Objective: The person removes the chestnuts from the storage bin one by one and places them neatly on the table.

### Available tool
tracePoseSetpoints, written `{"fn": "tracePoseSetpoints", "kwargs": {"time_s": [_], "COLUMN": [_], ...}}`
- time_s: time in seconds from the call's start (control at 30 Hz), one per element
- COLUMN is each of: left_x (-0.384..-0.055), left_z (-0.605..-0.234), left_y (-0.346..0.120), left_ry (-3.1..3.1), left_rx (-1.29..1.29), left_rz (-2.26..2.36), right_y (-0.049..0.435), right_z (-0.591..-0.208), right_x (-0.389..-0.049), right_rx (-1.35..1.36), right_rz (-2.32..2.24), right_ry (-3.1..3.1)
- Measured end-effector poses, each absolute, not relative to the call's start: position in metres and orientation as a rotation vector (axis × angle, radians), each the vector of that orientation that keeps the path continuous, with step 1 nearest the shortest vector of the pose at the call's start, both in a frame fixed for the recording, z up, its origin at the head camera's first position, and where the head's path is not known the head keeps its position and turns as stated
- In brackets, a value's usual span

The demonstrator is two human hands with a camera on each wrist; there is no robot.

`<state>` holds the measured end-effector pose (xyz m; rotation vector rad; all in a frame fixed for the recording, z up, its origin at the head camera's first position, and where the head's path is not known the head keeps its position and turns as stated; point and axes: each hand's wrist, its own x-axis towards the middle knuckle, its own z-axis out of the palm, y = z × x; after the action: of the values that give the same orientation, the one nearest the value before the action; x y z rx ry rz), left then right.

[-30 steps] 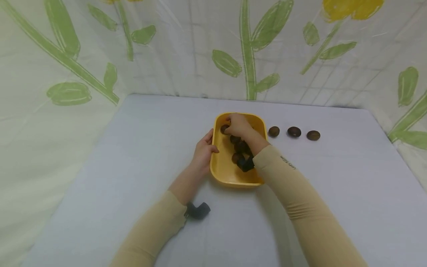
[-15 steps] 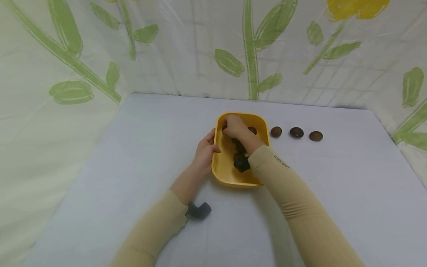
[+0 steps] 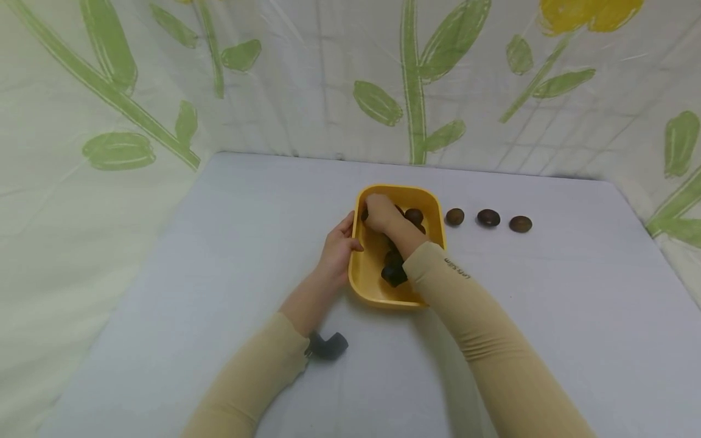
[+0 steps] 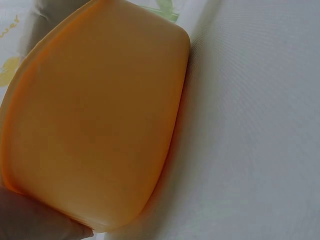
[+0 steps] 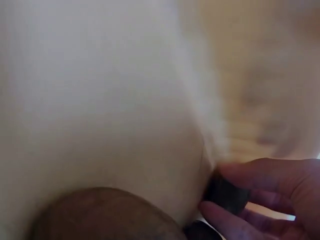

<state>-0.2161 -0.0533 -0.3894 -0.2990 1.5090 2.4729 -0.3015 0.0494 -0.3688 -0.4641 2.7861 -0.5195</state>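
A yellow plastic tub stands on the table with several dark brown, roundish, plum-sized things inside, one of them to the right of my right wrist. My left hand holds the tub's left side, thumb over the rim and fingers along the outer wall; the left wrist view shows the outer wall up close. Reaching into the far left corner, my right hand pinches a dark brown roundish thing between thumb and fingers. A larger-looking brown one fills the bottom of the right wrist view.
Three more brown oval things, the nearest one close to the tub, lie in a row to its right on the pale table. Behind the table hangs a white sheet with painted flowers. Black wrist cameras stick out from both sleeves.
My right hand has shifted slightly left and nearer inside the tub, its fingers closing in at the far left corner. The left hand keeps its hold on the tub.
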Motion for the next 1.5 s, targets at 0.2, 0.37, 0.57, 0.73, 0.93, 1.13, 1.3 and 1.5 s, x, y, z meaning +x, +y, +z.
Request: {"fn": "tracePoseSetpoints", "kwargs": {"time_s": [0.2,0.37,0.57,0.73,0.93,1.13,1.3,1.5], "left_x": [-0.216,-0.215,-0.216,-0.216,-0.217,-0.217,-0.217,-0.217], "left_z": [-0.389,-0.389,-0.389,-0.389,-0.388,-0.39,-0.391,-0.39], "left_y": [-0.052,-0.053,-0.054,-0.054,-0.054,-0.053,-0.051,-0.052], "left_ry": [1.492,1.483,1.502,1.508,1.533,1.542,1.553,1.596], "left_rx": [-0.286,-0.283,-0.282,-0.29,-0.323,-0.313,-0.321,-0.33], "left_rz": [2.479,2.482,2.471,2.463,2.45,2.445,2.432,2.421], "right_y": [0.053,0.061,0.074,0.091,0.126,0.174,0.214,0.249], "right_z": [-0.368,-0.363,-0.347,-0.33,-0.311,-0.307,-0.311,-0.315], "right_x": [-0.3,-0.3,-0.298,-0.296,-0.298,-0.3,-0.296,-0.294], "right_rx": [-0.463,-0.503,-0.475,-0.456,-0.343,-0.202,-0.091,-0.005], "right_rz": [-0.615,-0.768,-0.869,-0.93,-0.996,-1.046,-1.058,-1.063], "right_ry": [2.779,2.753,2.707,2.714,2.708,2.7,2.71,2.699]}}
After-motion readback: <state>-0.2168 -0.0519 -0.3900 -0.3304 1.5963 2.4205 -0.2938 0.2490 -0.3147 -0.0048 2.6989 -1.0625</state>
